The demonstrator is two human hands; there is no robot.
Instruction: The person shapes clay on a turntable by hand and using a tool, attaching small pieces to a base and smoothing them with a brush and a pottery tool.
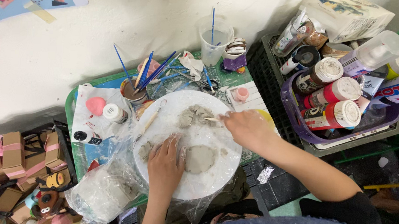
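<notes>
Grey clay, in three lots, on a round white board (204, 181) set on a small green table (70, 106) against a white plastered wall (98, 32): a flattened clay disc (200, 159) near the board's middle, a rough clay lump (194, 115) toward its far side, a smaller clay scrap (144, 150) at its left edge. Left hand (165, 163): laid flat, fingers together, palm down on the board, just left of the disc and touching its edge; it grasps nothing. Right hand (247, 128): fingers closed round a thin wooden stick (212, 119), whose tip meets the lump. Second wooden tool (150, 120) lying loose on the board's left side. Table also bears a cup of blue-handled brushes (139, 83), a clear plastic cup (214, 39) with one brush in water, a pink lump (95, 105), a small white-capped paint bottle (115, 113) and scissors (208, 85). Crumpled clear plastic wrap (107, 189) hangs off the near left corner. To the right, a purple basket (300, 127) of paint bottles in a black crate (268, 79). Lower left, small brown cardboard boxes (14, 153) tied with pink ribbon.
</notes>
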